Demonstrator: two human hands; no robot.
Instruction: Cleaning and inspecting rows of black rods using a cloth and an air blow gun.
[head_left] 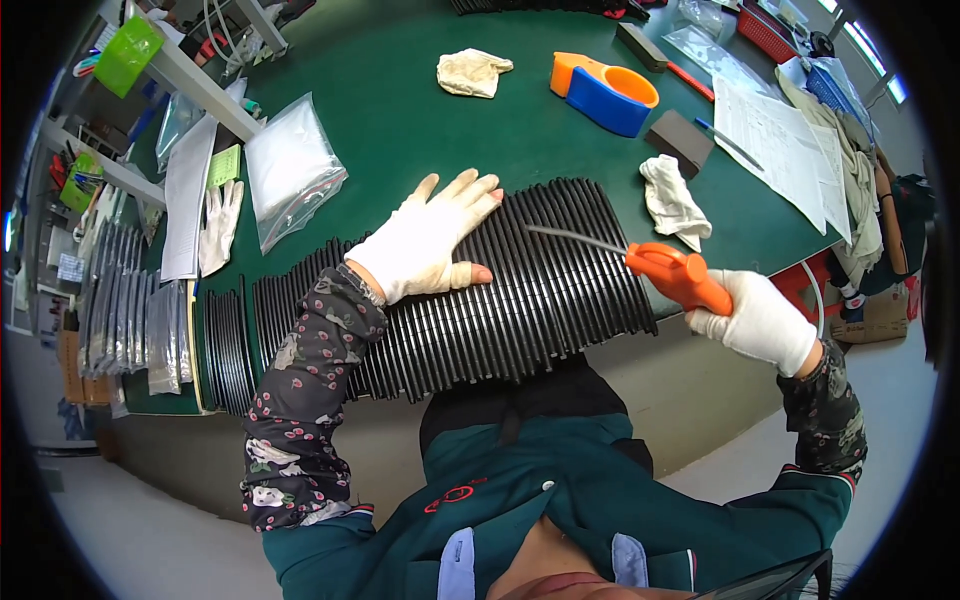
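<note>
A long row of thin black rods point(540, 290) lies side by side along the front edge of the green table. My left hand point(425, 240), in a white glove with some fingertips bare, rests flat on the rods with its fingers spread. In a similar white glove, my right hand point(755, 320) is wrapped around the handle of an orange air blow gun point(680, 275). The gun's long thin nozzle points left over the right part of the rods. Further left, a smaller group of black rods point(228, 340) lies beside my left sleeve.
Behind the rods are a crumpled glove point(474, 73), an orange and blue tape dispenser point(605, 90), a dark grey block point(680, 143) and a bunched white glove point(674, 200). Papers point(780, 140) with a pen lie right. A clear plastic bag point(292, 165) sits left, near a metal post.
</note>
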